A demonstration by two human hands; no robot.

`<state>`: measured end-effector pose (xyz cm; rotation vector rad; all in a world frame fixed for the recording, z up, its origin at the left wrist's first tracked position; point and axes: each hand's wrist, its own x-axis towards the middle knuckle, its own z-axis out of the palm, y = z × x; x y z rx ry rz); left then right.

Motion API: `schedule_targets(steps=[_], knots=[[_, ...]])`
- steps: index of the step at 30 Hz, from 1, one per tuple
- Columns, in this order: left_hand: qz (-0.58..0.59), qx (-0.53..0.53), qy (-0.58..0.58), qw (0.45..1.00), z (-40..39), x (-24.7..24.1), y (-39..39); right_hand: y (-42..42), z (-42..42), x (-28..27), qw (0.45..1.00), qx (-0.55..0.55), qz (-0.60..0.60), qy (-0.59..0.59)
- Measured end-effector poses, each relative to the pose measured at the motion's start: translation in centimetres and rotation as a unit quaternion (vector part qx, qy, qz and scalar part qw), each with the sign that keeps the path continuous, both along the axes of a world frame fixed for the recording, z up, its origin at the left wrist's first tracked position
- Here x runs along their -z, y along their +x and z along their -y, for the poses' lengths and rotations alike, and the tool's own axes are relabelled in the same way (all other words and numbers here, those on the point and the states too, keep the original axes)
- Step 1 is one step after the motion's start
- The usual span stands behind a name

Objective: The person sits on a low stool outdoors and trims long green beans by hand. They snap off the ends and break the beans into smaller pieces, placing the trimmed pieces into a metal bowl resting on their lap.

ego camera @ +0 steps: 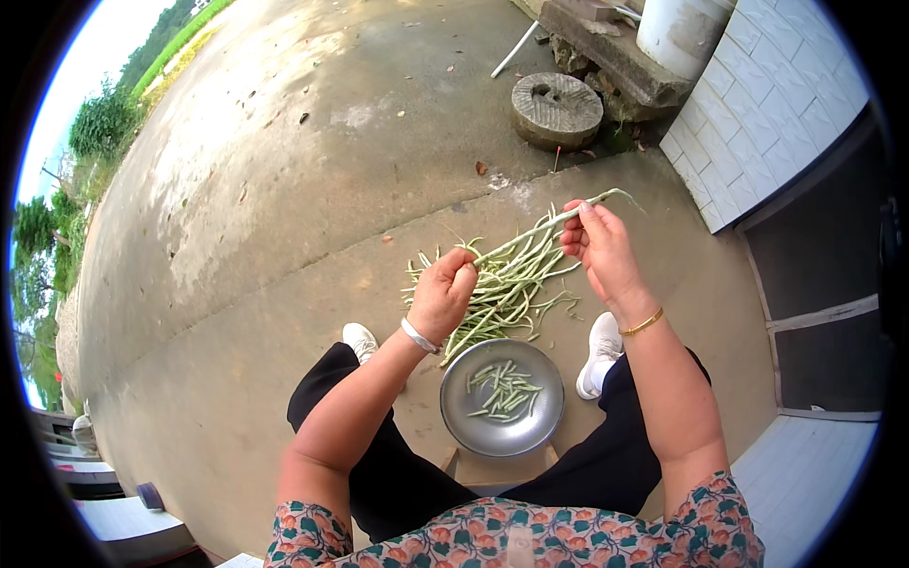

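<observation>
My left hand [443, 292] is closed around one end of a long green bean [529, 234]. Near the bean's other end, my right hand [598, 238] pinches it between thumb and fingers, and a thin tip sticks out beyond. The bean is stretched slantwise over a loose pile of long beans [508, 298] lying on the concrete ground. Closer to me, between my feet, sits a round metal pan [465, 426] with several short cut bean pieces [505, 390] inside it.
A round grooved millstone [557, 106] lies on the ground at the upper right, beside a stone ledge [625, 57] bearing a white bucket [682, 35]. A white-tiled wall [760, 99] and dark screened door panels [817, 241] stand to the right. My white shoes [602, 351] flank the pan.
</observation>
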<state>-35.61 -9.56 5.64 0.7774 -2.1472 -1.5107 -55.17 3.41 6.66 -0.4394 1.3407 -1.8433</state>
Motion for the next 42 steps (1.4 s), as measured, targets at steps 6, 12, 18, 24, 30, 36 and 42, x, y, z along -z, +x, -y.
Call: schedule_targets(steps=[6,12,18,24,30,36,42], knots=[[-0.298,-0.045,0.089,0.949,0.3,-1.3,-1.4,-0.7,0.0,1.6,0.963,0.106,0.244,-0.042],[-0.152,0.020,0.088,0.984,-0.9,-0.9,-2.8,-2.6,-1.4,-0.2,0.948,-0.020,0.289,-0.134],[-0.034,0.183,0.084,0.979,-2.5,1.6,-6.1,-2.2,-1.8,-2.0,0.965,-0.067,0.211,-0.144],[-0.025,0.130,0.314,0.940,-2.8,0.4,-6.0,-2.7,-2.0,-1.9,0.994,-0.071,0.065,-0.050],[-0.002,0.237,0.399,0.886,-2.4,-1.4,-3.9,-1.5,-1.3,-1.2,0.995,-0.067,-0.047,0.055],[0.017,0.244,0.260,0.934,-2.6,0.0,-3.6,-1.4,-1.0,-1.0,0.998,-0.022,-0.016,0.053],[-0.051,0.087,0.331,0.938,-3.3,0.8,-3.5,-1.6,-0.7,-0.2,0.999,0.028,-0.003,0.029]])
